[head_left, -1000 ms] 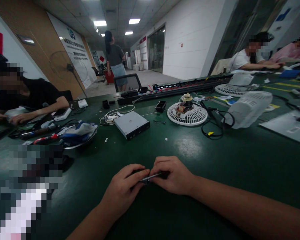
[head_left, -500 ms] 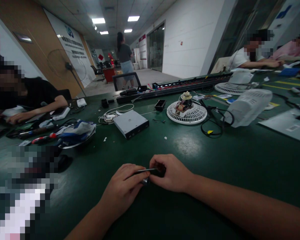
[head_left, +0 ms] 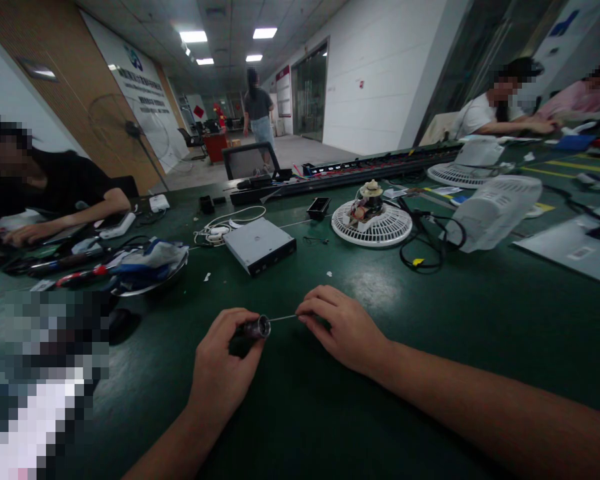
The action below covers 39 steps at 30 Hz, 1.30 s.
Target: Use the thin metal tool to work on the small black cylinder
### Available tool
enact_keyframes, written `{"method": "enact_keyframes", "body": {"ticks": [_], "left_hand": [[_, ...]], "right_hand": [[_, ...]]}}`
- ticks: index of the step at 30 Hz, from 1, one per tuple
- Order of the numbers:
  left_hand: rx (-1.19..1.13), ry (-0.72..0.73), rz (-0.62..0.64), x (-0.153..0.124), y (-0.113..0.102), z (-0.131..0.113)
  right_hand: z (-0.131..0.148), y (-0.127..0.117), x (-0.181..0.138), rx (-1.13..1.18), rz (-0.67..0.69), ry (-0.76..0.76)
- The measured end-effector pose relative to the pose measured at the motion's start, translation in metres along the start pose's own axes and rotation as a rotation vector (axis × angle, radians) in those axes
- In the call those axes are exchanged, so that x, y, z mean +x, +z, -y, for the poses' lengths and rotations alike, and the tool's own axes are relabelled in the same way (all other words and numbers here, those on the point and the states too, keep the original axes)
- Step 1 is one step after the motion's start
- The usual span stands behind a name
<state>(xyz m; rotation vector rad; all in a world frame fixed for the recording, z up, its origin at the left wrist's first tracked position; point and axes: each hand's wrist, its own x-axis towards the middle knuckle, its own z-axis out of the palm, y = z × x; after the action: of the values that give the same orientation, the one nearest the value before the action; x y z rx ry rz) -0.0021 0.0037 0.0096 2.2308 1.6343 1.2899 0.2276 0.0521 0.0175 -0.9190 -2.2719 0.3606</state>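
My left hand (head_left: 220, 363) is closed round a dark screwdriver handle (head_left: 256, 327) with a metal collar facing right. My right hand (head_left: 344, 328) pinches the end of a thin metal shaft (head_left: 283, 317), a bit, that lies between the two hands, its left tip close to the collar. I cannot tell whether the shaft sits in the collar or just outside it. Both hands rest low over the dark green table (head_left: 390, 400), close to me.
A grey drive box (head_left: 260, 245) lies ahead, with a white cable coil (head_left: 220, 232) behind it. A fan grille with a bare motor (head_left: 371, 221), a black cable (head_left: 430, 247) and a white fan housing (head_left: 495, 210) are to the right. A metal bowl of tools (head_left: 140, 267) is left. People work at both sides.
My hands have drawn apart: the left now shows the handle with its collar, the right has slid out to the end of the thin shaft. A person in the corridor has walked further away.
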Motion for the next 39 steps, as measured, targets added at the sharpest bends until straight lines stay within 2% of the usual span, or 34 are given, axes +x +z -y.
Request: {"method": "enact_keyframes", "body": {"ticks": [3, 8, 14, 20, 22, 25, 30, 32, 35, 39], "left_hand": [[-0.012, 0.06, 0.029, -0.0012, 0.0004, -0.0012], [0.011, 0.068, 0.043, -0.0035, 0.0002, 0.0], [0.007, 0.047, 0.057, -0.002, -0.0004, 0.0001], [0.001, 0.074, 0.103, -0.0033, 0.0005, -0.0001], [-0.001, 0.083, 0.109, -0.0039, 0.0005, -0.0001], [0.014, 0.065, 0.106, -0.0041, 0.0004, -0.0001], [0.006, 0.109, 0.108, -0.0033, 0.0008, -0.0018], [0.007, 0.137, 0.117, -0.0029, 0.0011, -0.0027], [0.033, 0.107, 0.106, -0.0024, 0.0013, -0.0033], [0.035, 0.083, 0.091, -0.0023, 0.0009, -0.0018]], "right_hand": [[0.001, 0.0002, -0.0001, -0.059, 0.008, -0.028], [0.0029, 0.0002, -0.002, -0.081, 0.01, -0.145], [0.0016, 0.0017, -0.002, -0.113, -0.038, -0.045], [0.0035, 0.0004, -0.0014, -0.063, -0.07, -0.148], [0.0044, 0.0003, -0.0013, -0.094, -0.084, -0.111], [0.0041, 0.0009, -0.0018, -0.142, -0.035, -0.062], [0.0033, 0.0021, -0.0028, -0.104, -0.011, -0.126], [0.0039, 0.0021, -0.0026, -0.117, -0.012, -0.079], [0.0048, 0.002, -0.0021, -0.148, 0.023, -0.02], [0.0043, 0.0015, -0.0021, -0.104, 0.091, -0.082]]}}
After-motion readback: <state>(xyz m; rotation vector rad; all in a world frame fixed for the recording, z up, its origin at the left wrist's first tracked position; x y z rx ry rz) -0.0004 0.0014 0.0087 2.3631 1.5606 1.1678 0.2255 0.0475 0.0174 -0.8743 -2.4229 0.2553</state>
